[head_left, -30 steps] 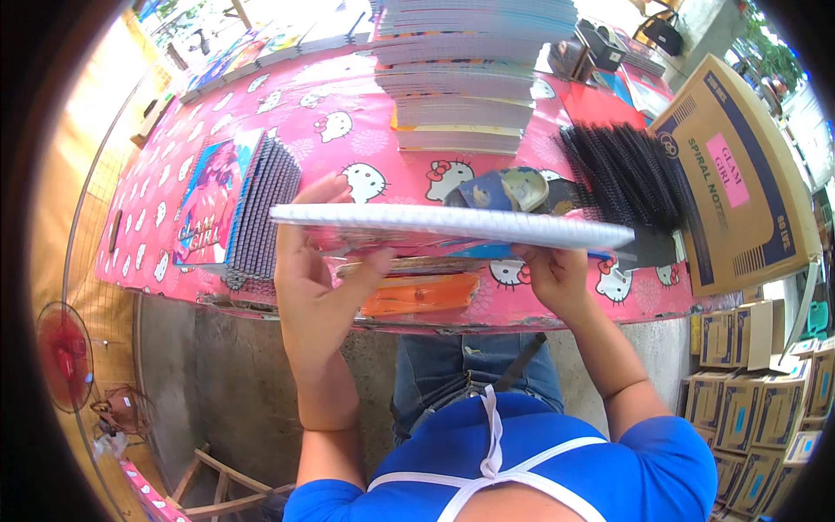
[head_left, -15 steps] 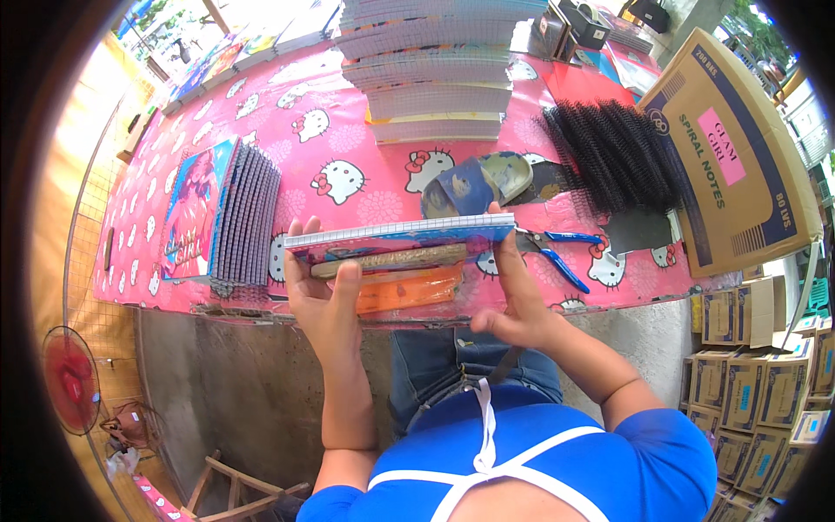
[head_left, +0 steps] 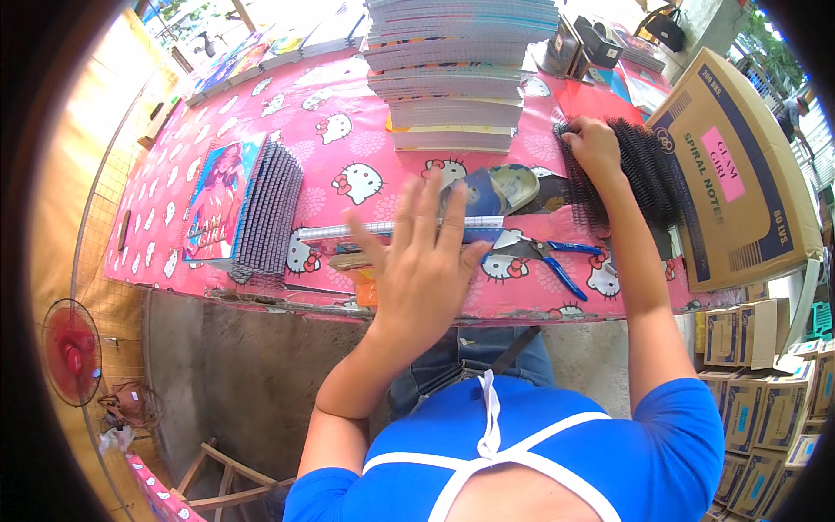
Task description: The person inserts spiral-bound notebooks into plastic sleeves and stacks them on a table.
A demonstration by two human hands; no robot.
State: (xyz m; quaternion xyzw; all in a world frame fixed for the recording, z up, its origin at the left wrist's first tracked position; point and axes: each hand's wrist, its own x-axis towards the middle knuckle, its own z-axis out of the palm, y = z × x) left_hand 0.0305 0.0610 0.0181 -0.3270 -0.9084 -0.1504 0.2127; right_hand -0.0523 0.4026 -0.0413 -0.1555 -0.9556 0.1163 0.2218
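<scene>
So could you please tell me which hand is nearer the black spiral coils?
Right: the right hand is at the left edge of the black spiral coils; the left hand is farther left, by the notebook.

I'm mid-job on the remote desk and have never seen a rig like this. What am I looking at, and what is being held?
There's no machine: these are a person's own bare hands. The view comes from the left of two fisheye cameras on their head, looking down, so straight edges bend.

On the pink table cover are a tall stack of paper blocks, finished-looking spiral notebooks, blue-handled pliers and a cardboard box.

The left hand is spread open in front of a page block; whether it touches is unclear. The right hand is at the black spiral coils, fingers curled; I can't tell whether it grips one.
</scene>
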